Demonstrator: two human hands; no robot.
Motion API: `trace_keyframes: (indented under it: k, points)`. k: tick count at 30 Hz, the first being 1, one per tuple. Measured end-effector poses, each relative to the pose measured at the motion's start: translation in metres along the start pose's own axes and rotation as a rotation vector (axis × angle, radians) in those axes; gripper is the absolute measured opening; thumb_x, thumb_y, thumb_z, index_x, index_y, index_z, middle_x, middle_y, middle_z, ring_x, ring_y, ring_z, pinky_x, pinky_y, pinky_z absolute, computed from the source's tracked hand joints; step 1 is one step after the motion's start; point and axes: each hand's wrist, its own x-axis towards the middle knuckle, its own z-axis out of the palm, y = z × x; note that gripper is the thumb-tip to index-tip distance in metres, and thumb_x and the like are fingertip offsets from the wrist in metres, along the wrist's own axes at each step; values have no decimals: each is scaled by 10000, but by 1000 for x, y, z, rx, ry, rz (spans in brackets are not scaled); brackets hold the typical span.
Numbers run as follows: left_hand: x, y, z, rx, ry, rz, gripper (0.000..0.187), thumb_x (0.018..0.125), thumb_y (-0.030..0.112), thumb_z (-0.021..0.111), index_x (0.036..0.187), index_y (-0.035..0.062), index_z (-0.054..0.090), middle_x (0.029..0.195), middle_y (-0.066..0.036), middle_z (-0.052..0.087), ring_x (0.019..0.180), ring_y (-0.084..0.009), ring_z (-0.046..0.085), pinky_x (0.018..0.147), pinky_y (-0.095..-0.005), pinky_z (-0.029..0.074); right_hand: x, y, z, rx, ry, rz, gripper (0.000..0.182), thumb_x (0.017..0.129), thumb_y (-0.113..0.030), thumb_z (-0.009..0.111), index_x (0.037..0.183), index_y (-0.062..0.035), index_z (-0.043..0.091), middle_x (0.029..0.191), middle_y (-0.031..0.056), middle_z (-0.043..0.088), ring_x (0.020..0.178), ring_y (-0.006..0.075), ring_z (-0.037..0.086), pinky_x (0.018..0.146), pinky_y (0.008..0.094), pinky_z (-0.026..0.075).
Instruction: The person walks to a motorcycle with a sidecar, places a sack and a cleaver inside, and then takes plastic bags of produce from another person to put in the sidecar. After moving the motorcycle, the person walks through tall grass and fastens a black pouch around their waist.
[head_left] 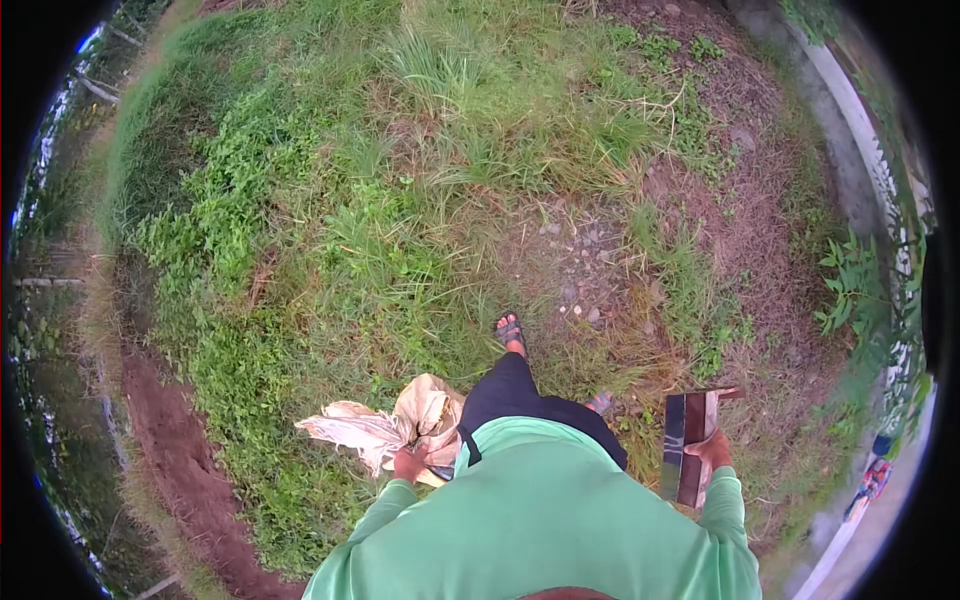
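"At seven o'clock: left hand point(408, 463), fingers closed on the bunched sack point(430, 408). Why bunched?"

"Likely to keep loose folds off the leg. At four o'clock: right hand point(712, 450), curled partway round the board point(692, 440) — apparently held out to clear the thigh. Finger detail too small to tell."

"Obstructions?"

"Stones point(592, 240) toward two, beyond the front foot point(510, 330); tall grass point(435, 65) at twelve — uneven footing, probably."
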Motion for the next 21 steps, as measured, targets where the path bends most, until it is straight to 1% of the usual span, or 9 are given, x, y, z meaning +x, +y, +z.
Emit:
trace_keyframes:
  k: [2,3,6,7,9,13,14,18,21]
  points:
    - [-44,31,32,32,-5,-65,817,811,536,777,1255,-116,565,1212,-310,649,1175,-425,620,998,-438,479,-10,27,-33,-21,29,57,849,589,-231,952,1304,27,574,1176,187,707,1078,307,694,954,437,542]
    - [51,64,-76,70,122,6,809,812,540,776,1229,-124,576,1180,-328,651,1164,-443,619,982,-452,483,11,-112,-5,102,45,-22,788,599,-206,945,1266,29,598,1145,170,715,1044,286,696,933,420,547]
    - [61,87,-114,-60,222,123,748,811,526,782,1157,-113,605,1133,-323,668,1115,-459,634,959,-456,495,4,-156,-36,192,-7,-35,607,628,-132,927,1153,36,671,1055,117,741,944,223,700,870,370,563]
    - [65,123,-135,-45,186,72,716,804,525,789,1106,-101,615,1078,-315,683,1058,-462,654,924,-467,512,15,-175,-48,219,2,-66,604,632,-131,925,1155,34,672,1055,114,740,938,222,699,867,370,562]
    - [79,142,-154,-10,242,131,724,804,553,777,1079,-98,619,1039,-317,688,1023,-465,664,893,-480,520,27,-201,-54,263,-25,-112,597,639,-130,921,1160,29,674,1056,107,739,927,219,697,863,369,561]
    - [124,161,-171,56,258,185,738,828,596,721,1117,-76,619,1045,-311,691,1023,-464,664,891,-489,513,40,-252,-46,399,-92,-172,584,654,-128,912,1169,20,678,1056,94,738,905,213,692,853,368,558]
    - [125,174,-180,42,266,181,729,830,582,726,1126,-75,617,1060,-306,690,1040,-457,661,899,-483,512,-1,-303,-75,396,-122,-170,581,660,-129,910,1173,15,679,1062,92,736,909,213,691,854,363,558]
    - [134,198,-205,21,252,159,714,829,545,745,1166,-70,614,1129,-290,682,1093,-430,651,931,-462,502,46,-310,-44,516,-156,-166,590,657,-186,921,1154,27,685,1057,102,735,915,225,694,847,355,557]
    - [140,213,-220,42,227,169,711,838,523,748,1204,-71,609,1176,-282,672,1118,-415,646,952,-449,496,84,-316,-18,423,-102,-149,654,660,-202,924,1192,57,646,1048,124,730,900,230,687,825,375,562]
